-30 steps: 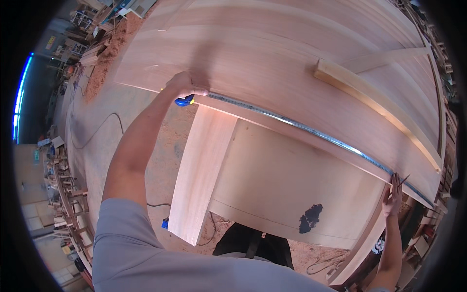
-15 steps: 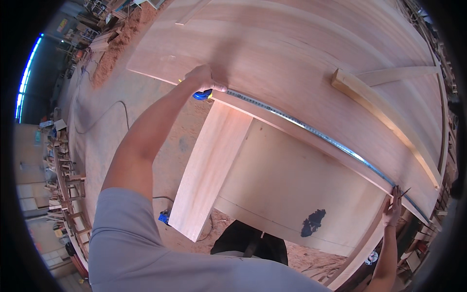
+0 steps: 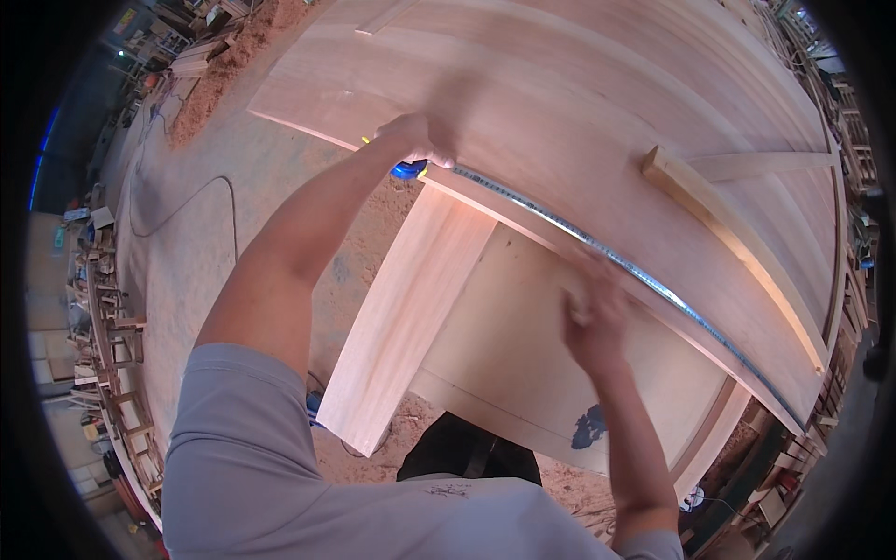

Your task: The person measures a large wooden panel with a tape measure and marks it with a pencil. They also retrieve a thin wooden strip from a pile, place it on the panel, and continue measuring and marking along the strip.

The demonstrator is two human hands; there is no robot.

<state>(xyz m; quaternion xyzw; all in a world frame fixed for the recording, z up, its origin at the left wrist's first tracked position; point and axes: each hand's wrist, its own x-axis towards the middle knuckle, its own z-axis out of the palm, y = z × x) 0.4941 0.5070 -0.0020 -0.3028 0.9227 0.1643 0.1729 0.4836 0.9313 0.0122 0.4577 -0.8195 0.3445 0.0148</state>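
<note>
My left hand [image 3: 411, 140] grips a blue and yellow tape measure [image 3: 408, 171] at the near edge of a large wooden panel [image 3: 541, 103]. From there the extended metal blade [image 3: 597, 245] runs along that edge to the panel's right corner. My right hand [image 3: 597, 317] is smeared by motion over the near edge, around the middle of the blade. Whether its fingers hold anything is hidden by the blur. Below the panel stand a broad pale wooden leg board [image 3: 406, 317] and a plain flat board [image 3: 541, 345] with a dark patch.
A thick wooden batten [image 3: 737, 247] lies on the panel at the right, near a thinner strip [image 3: 761, 166]. Sawdust [image 3: 219, 89] is heaped at the far left. A cable [image 3: 187, 210] curls over the floor. Stacked lumber [image 3: 107, 327] lines the left side.
My right hand has left the blade's far right end and swung left toward the middle of the edge. The left hand stays on the tape measure; the whole view has shifted slightly.
</note>
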